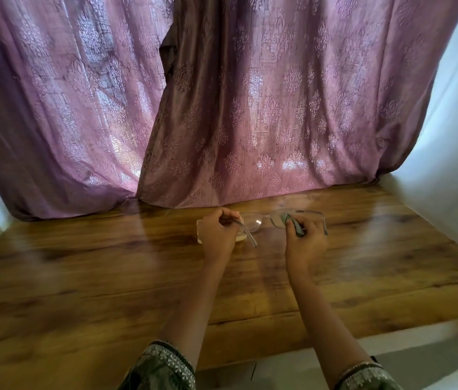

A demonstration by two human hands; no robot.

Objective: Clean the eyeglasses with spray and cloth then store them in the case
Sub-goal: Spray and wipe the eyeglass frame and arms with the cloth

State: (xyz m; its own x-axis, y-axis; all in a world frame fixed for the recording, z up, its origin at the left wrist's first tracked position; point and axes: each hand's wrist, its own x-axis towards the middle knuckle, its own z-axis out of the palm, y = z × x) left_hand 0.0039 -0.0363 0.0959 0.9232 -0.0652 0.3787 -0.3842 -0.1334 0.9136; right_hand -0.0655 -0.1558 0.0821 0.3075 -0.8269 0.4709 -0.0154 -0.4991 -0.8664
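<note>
Clear-framed eyeglasses (254,220) are held above the wooden table (109,277), temples unfolded toward me. My left hand (218,235) grips the left side of the frame by its hinge. My right hand (305,239) pinches a grey-green cloth (292,225) against the right lens. A pale, whitish object (200,229), possibly the case, lies on the table mostly hidden behind my left hand. No spray bottle is visible.
A purple patterned curtain (222,108) hangs along the table's far edge. White walls (447,136) close in the table on the left and right. The table's near edge (334,337) runs under my forearms.
</note>
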